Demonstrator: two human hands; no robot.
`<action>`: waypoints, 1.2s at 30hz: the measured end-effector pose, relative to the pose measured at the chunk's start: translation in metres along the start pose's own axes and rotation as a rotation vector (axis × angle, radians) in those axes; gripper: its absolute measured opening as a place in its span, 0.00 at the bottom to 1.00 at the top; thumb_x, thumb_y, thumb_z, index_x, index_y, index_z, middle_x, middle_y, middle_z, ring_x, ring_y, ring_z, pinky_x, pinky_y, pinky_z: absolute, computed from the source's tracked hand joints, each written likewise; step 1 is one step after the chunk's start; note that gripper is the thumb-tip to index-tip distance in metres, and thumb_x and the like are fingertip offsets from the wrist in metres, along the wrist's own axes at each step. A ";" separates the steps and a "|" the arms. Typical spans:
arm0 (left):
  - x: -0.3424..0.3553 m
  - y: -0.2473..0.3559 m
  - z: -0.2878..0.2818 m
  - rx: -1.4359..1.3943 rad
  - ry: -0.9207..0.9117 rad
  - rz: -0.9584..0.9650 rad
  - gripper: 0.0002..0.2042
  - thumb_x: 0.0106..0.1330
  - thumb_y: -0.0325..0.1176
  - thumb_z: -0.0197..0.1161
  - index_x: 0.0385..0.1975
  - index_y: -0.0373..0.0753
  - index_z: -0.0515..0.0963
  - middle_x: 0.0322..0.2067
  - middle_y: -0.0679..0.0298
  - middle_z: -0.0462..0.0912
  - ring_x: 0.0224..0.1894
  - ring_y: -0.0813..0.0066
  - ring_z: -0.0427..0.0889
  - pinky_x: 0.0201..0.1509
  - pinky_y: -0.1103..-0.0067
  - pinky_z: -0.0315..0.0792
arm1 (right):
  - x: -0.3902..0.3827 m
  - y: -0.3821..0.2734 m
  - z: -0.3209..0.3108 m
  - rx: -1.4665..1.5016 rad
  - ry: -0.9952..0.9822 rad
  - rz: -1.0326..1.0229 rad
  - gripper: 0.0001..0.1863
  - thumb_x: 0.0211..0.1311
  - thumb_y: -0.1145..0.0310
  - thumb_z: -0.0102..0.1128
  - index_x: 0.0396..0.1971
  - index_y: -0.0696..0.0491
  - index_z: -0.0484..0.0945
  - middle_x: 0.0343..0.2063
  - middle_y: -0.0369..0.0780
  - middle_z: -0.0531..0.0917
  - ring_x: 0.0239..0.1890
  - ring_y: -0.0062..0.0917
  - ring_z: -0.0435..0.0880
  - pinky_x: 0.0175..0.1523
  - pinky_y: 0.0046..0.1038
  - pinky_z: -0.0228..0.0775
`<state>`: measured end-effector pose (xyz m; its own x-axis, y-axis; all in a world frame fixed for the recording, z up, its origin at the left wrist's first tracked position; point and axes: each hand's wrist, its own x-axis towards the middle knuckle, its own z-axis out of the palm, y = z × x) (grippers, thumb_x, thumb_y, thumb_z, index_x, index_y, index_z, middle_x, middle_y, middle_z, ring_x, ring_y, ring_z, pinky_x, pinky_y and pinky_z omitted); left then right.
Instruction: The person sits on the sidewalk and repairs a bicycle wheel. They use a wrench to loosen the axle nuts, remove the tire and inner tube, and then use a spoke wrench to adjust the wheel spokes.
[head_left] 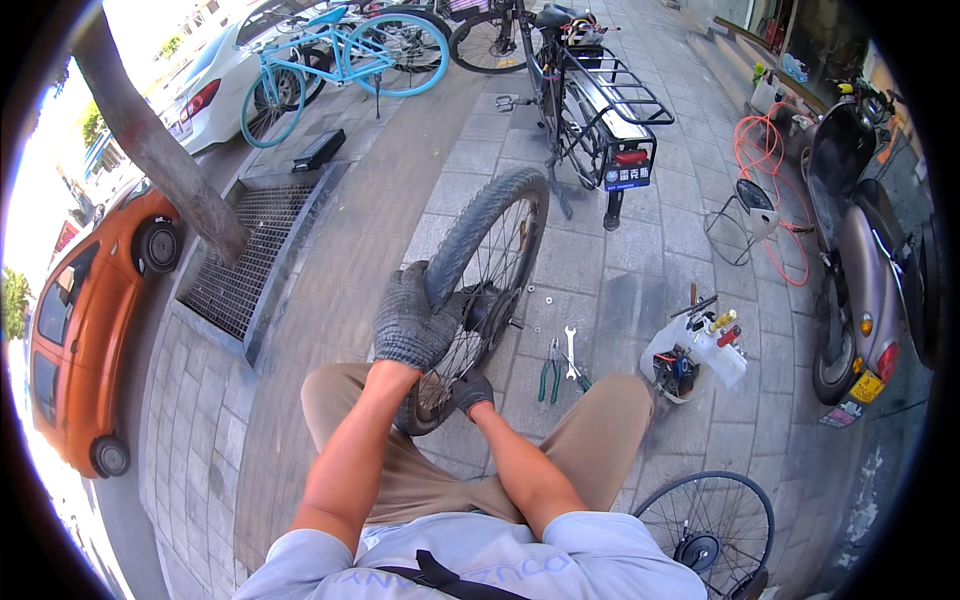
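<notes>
A bicycle wheel (470, 240) with a knobby black tyre stands upright and tilted between my knees; a thick dark hub sits at its middle. Wrapped in a grey knit glove, my left hand (412, 318) is closed on the tyre at the wheel's left side. Lower down, my right hand (472, 391), in a similar glove, is closed at the rim near the bottom, its fingertips partly hidden. On the paving to the right lie green-handled pliers (549, 371) and a silver wrench (571, 351), with a small nut (548, 300) and other small rings nearby.
A white tool container (700, 350) stands right of my knee. Another wheel (690, 490) lies at lower right. Ahead stands a dark bicycle (590, 110) with a rack; a scooter (860, 260) and orange hose (770, 150) are right. A tree (150, 130) rises left.
</notes>
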<state>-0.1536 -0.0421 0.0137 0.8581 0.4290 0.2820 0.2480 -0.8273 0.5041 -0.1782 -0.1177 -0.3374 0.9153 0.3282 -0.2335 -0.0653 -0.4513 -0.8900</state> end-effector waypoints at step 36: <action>0.001 0.012 -0.013 -0.017 -0.049 -0.033 0.29 0.56 0.45 0.71 0.53 0.30 0.76 0.44 0.40 0.80 0.48 0.41 0.81 0.54 0.59 0.74 | 0.001 -0.002 0.000 -0.070 -0.024 -0.017 0.16 0.54 0.61 0.60 0.39 0.52 0.85 0.39 0.51 0.87 0.45 0.49 0.86 0.50 0.43 0.77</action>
<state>-0.1551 -0.0470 0.0307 0.8709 0.4370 0.2250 0.2686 -0.8066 0.5266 -0.1777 -0.1162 -0.3360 0.9062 0.3558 -0.2286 -0.0211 -0.5018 -0.8647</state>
